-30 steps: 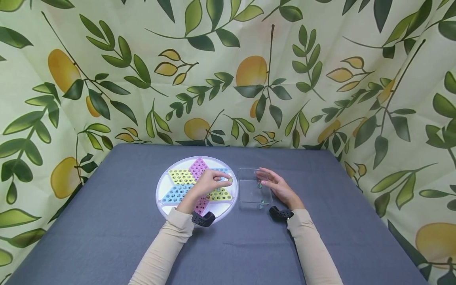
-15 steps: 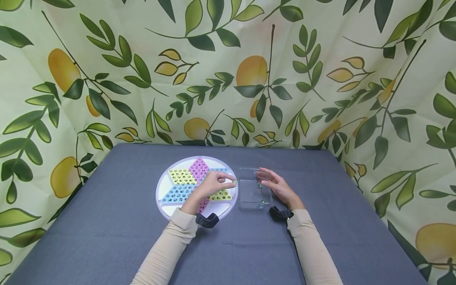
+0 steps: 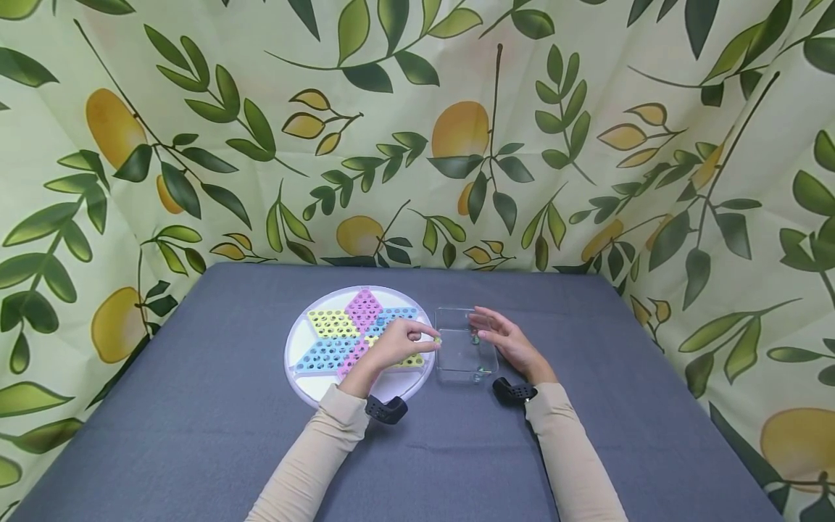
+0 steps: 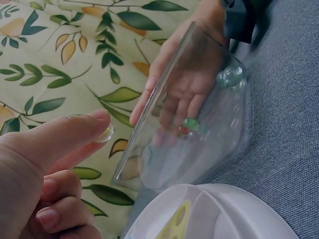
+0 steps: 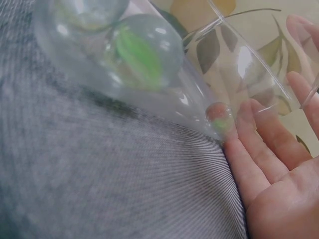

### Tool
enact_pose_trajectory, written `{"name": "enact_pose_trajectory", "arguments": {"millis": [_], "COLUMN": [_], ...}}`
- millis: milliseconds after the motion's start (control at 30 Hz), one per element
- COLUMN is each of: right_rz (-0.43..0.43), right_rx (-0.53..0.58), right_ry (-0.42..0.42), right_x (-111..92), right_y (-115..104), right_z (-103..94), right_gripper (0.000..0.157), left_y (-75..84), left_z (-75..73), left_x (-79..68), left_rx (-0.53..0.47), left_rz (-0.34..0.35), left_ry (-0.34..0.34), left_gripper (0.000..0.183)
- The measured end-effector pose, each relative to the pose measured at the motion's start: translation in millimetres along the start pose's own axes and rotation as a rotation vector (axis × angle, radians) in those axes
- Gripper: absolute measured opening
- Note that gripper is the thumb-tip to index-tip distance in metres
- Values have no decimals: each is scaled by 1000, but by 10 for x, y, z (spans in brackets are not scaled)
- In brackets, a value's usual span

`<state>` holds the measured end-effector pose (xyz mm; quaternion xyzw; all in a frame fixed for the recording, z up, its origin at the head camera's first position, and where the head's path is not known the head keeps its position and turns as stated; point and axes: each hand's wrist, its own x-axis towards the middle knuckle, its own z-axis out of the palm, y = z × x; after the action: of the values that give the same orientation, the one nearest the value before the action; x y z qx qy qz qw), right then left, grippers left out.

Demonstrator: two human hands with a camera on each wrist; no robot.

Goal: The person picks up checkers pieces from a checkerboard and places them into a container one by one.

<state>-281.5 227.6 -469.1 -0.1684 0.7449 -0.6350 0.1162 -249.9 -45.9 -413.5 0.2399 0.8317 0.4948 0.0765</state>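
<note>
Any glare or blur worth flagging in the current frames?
Head: lighting fairly even, but the pinched marble is tiny; left wrist: pale reflections on the clear box; right wrist: bright glints on the near marble, tablecloth blurry toward the left.

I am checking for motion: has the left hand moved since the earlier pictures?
Yes: against the game board, the left hand moved rightward, toward the clear box.

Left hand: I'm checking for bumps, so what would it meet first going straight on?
Likely the clear box, just beyond the marble the left hand pinches, though depth is unclear.
</note>
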Motion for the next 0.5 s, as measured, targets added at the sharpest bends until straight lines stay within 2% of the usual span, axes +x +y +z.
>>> {"name": "enact_pose_trajectory", "arguments": {"millis": [133,367,500], "right_rz": [-6,-22,-23], "right_rx": [11,14,12], "right_ry": [-2,-12,-14], "right_x": [5,18,14], "right_y": [0,25,25], "right_z": [-5,-9,-7], "right_gripper": [61,61,61], "left_y": [0,6,13], "left_z": [15,45,60], "left_x": [4,9,3], "left_rx": [2,24,27], "left_rz": [6,62,63], "left_ry": [-5,0,-5], "left_gripper": [30,29,30]}}
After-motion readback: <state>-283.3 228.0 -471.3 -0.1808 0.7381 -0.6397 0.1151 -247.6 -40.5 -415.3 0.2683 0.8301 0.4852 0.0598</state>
